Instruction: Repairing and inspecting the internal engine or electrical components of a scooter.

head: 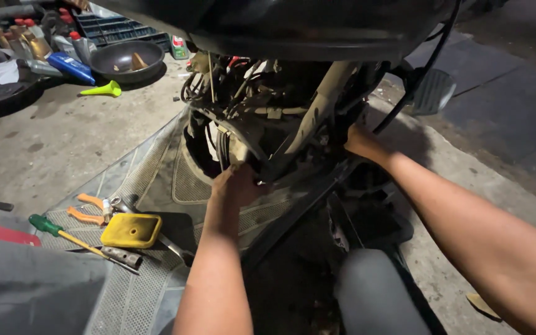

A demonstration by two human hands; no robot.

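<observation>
Head view: left hand [236,185] reaching up into the open underside of a scooter [268,118], grip closed around a dirty part there. Right hand [360,141] pressed against the frame further right, fingers hidden, grip impossible to judge. On the floor mat [125,291]: yellow tray [130,231], green-handled screwdriver [63,233], orange-handled pliers [91,208].

Both arms reach forward; left hand [236,185] and right hand [360,141] seemingly gripping.

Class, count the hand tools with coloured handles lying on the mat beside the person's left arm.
2: orange-handled pliers near the mat's left edge, and a green-handled screwdriver just below them, beside the yellow tray. Others may be hidden under the tray or the left arm.
</observation>
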